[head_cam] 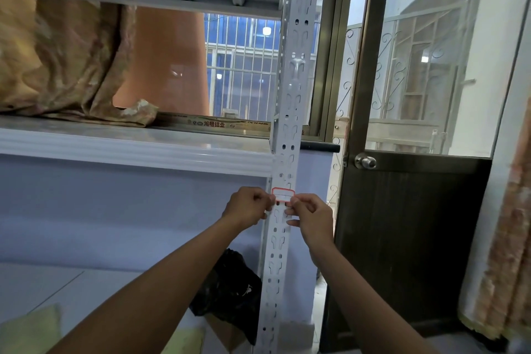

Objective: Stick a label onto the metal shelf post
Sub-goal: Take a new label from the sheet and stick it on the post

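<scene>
Squarely across the post [287,123], label [283,194] pinched between left hand [247,207] and right hand [311,218]; black bag [230,290] left, door [408,224] right.

a long brown strip [218,123] at the back of the shelf [115,135] carried printed chinese characters, the last two reading 铝业, with round marks too small to read. the red-bordered label [283,194] at the post [290,112] showed no legible writing.
</scene>
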